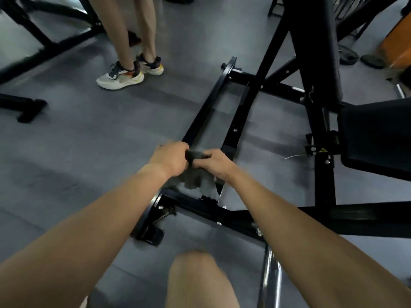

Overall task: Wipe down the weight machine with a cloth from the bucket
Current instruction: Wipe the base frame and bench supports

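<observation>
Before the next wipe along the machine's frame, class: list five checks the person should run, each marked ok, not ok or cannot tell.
1. Cloth held: ok; left hand and right hand both grip the cloth.
2. Cloth at the work area: ok; it hangs at the near end of the black frame bar.
3. Cloth touching the bar: cannot tell; blurred.
4. Bystander clear: ok; the bystander's shoes stand apart from the bar.
5. Bucket nearby: cannot tell; not in view.
</observation>
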`<state>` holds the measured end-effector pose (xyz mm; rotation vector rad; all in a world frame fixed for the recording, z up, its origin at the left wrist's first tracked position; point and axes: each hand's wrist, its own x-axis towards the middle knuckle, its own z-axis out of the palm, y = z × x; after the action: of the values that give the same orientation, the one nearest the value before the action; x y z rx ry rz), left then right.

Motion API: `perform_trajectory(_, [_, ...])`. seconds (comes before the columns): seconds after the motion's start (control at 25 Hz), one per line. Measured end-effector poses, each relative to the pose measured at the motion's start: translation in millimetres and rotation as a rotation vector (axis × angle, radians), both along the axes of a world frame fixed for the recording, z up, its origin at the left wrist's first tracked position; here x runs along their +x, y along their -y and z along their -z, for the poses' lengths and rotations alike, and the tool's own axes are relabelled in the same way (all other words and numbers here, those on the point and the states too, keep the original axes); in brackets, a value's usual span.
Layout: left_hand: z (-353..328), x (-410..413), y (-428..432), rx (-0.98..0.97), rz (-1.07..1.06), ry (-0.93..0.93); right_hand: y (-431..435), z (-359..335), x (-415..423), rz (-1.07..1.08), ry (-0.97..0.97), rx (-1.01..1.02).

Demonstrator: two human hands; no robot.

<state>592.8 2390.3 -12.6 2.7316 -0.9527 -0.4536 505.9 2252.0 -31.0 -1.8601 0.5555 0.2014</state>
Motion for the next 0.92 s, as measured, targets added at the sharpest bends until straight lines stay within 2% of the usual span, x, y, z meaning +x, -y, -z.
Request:
perform_trajectory(0.12, [22.3, 36.1, -2.4, 0.158, 0.049, 0.006, -13.6, 8.1, 19.6, -0.023, 0.015, 0.009])
perform_trajectory(0.24, [28.4, 61.1, 24.9, 0.271, 0.182, -0.020, -7.3, 3.4, 30.8, 0.040, -0.054, -0.090])
perform_trajectory(0.36, [24.9, 66.7, 59.0, 0.215, 0.309, -0.033, 0.6, -6.2, 30.0, 0.236, -0.071, -0.175])
perform_trajectory(0.48, [23.5, 73.8, 70.0, 0.115, 0.297, -0.119, -8.5, -0.3, 23.8, 0.616, -0.023, -0.124])
perform_trajectory(0.56, [18.4, 69.0, 67.1, 0.135, 0.306, -0.314, -23.2, 2.3, 20.5, 0.838, -0.009, -0.065])
perform_trajectory(0.68, [7.0, 45.9, 60.7, 0.065, 0.152, -0.742, -40.5, -6.5, 9.4, 0.998, -0.008, 0.011])
perform_trajectory(0.84, [18.6, 26.9, 64.6, -0.033, 0.053, -1.083, -51.5, -4.8, -15.4, 1.150, 0.003, 0.100])
perform_trajectory(0.92, [31.2, 24.4, 62.9, -0.100, 0.001, -1.171, -57.0, 3.3, -28.0, 1.167, 0.011, 0.128])
